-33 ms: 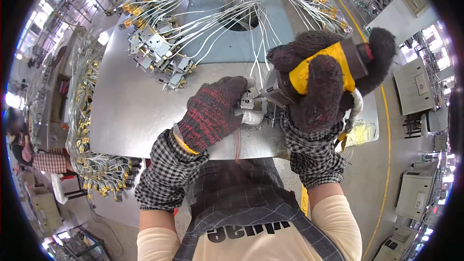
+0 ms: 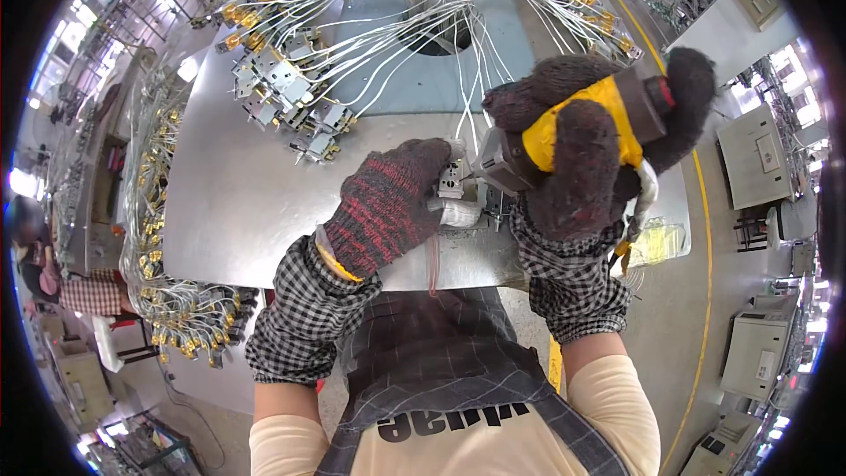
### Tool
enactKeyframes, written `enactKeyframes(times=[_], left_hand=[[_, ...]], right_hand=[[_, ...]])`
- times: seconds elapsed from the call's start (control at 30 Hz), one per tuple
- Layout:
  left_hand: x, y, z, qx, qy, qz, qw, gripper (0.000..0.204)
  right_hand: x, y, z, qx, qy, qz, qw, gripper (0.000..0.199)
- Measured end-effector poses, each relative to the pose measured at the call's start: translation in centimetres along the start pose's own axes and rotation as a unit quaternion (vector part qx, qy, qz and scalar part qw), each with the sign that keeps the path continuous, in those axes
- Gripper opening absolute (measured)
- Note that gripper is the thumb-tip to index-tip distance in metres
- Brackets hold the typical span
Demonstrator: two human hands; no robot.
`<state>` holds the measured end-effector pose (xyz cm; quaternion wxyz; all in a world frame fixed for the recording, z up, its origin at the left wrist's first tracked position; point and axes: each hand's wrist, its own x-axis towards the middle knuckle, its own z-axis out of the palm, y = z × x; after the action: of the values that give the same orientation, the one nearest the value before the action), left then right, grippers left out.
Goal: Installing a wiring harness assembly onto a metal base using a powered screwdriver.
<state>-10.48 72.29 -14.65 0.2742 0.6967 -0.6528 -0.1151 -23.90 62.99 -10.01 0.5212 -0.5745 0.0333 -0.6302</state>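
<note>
Left hand [image 2: 388,207]: coarse knitted glove, red-grey, matt. Right hand [image 2: 586,163]: dark fuzzy knit glove. Power tool [image 2: 573,128]: yellow plastic, grey metal nose. Table [image 2: 238,203]: smooth brushed sheet metal, dull sheen. Sleeve covers [image 2: 304,317]: checked cloth.

A factory floor for electrical assembly. A metal table [image 2: 238,203] carries bundles of white wires [image 2: 388,9] with yellow-tipped connectors [image 2: 233,13] fanning out toward twelve o'clock, more hang at nine, grey machines [image 2: 758,159] stand at three, and a yellow floor line [image 2: 701,238] runs past.
</note>
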Motion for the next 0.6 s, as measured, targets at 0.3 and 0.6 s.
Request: enactKeyframes(times=[0.3, 0.6], left_hand=[[0.4, -3.9, -2.6, -0.015, 0.178, 0.098, 0.979, 0.059], [0.5, -9.6, -8.2, 0.209, 0.099, -0.048, 0.972, 0.066]], right_hand=[[-0.1, -0.6, -1.2, 0.077, 0.155, 0.261, 0.950, 0.073], [-0.6, 1.0, -0.2, -0.097, -0.057, 0.015, 0.994, 0.074]])
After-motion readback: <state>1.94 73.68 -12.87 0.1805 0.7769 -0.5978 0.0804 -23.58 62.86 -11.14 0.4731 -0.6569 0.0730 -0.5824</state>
